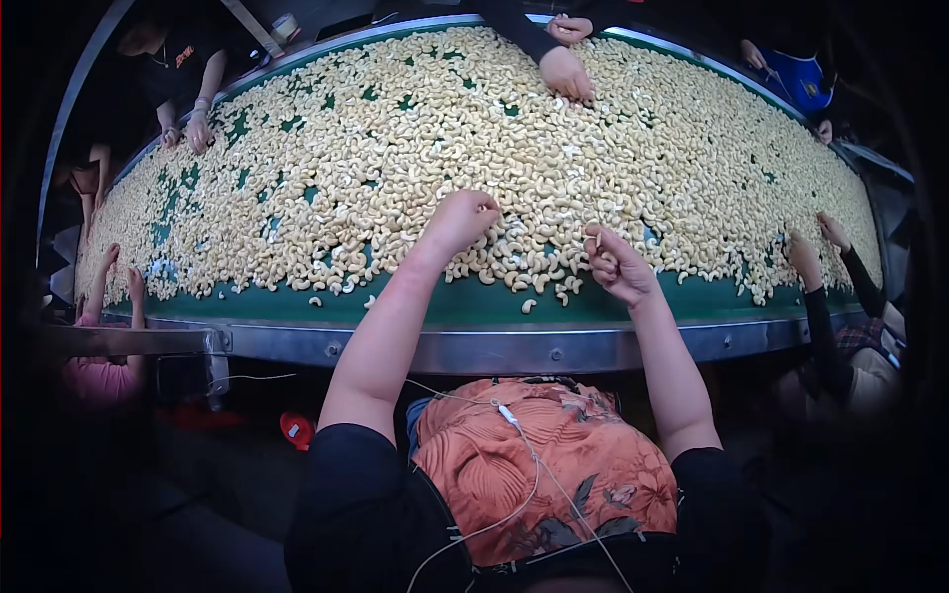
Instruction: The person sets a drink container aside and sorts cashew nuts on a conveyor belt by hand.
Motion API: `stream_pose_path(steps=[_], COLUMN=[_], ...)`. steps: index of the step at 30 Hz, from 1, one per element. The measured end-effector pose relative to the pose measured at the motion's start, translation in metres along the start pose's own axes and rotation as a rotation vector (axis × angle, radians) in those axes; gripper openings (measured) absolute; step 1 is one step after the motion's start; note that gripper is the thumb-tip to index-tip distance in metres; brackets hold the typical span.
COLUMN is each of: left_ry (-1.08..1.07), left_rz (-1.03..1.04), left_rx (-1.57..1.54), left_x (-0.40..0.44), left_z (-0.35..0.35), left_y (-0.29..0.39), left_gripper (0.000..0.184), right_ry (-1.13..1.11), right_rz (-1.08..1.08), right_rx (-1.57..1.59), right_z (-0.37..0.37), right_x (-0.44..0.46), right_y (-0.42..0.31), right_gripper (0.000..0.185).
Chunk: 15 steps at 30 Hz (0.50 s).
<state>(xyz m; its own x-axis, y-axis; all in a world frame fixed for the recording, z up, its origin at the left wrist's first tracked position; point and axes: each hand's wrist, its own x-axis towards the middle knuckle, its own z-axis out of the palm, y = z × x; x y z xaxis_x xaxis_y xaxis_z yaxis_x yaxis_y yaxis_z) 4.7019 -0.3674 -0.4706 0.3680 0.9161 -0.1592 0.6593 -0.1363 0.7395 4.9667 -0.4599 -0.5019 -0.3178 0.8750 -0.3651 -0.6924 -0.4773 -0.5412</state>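
Pale cashews [395, 148] lie thickly over a wide green belt [267, 304]. My left hand [463, 221] is at the near part of the layer, its fingers pinched together low over the nuts; whatever is between the fingertips is hidden. To its right, my right hand [620, 269] is turned partly palm up above the near edge of the layer. Its fingers are curled round what looks like a cashew. Between and below the hands, a few loose cashews [529, 306] rest on the bare green strip.
A metal rail [474, 346] runs along the belt's near side. Opposite, a co-worker's hand [566, 75] touches the nuts. Other people's hands reach in at the left [199, 130] and right [806, 259]. A thin cable [537, 460] hangs over the patterned apron [563, 445].
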Motion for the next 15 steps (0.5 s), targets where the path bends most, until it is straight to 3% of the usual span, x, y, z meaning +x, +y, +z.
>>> stream_pose_path(steps=[2,7,8,12,14,15], left_ry=[-0.095,0.003,0.026,0.009,0.027,-0.024], left_rz=[-0.109,0.044,0.063,0.050,0.072,-0.037], left_rx=[-0.114,0.372,0.426,0.482,0.485,0.192], left_x=[-0.009,-0.034,-0.034,-0.035,-0.038,-0.037], left_z=[0.001,0.027,0.034,0.045,0.044,0.044], left_y=[0.000,0.003,0.000,0.002,0.010,0.009], left_gripper=[0.018,0.020,0.020,0.019,0.018,0.017], right_ry=[0.037,0.076,0.020,0.177,0.174,0.172], right_rz=[-0.015,0.063,0.086,0.108,0.043,0.010], right_rx=[-0.060,-0.203,-0.064,0.215,-0.153,-0.336], right_z=[-0.008,-0.027,-0.031,-0.027,-0.028,-0.026], right_x=[0.000,0.008,0.007,0.002,0.007,0.009], right_y=[-0.005,0.001,0.002,-0.006,-0.012,-0.013], right_gripper=[0.020,0.018,0.015,0.014,0.015,0.015])
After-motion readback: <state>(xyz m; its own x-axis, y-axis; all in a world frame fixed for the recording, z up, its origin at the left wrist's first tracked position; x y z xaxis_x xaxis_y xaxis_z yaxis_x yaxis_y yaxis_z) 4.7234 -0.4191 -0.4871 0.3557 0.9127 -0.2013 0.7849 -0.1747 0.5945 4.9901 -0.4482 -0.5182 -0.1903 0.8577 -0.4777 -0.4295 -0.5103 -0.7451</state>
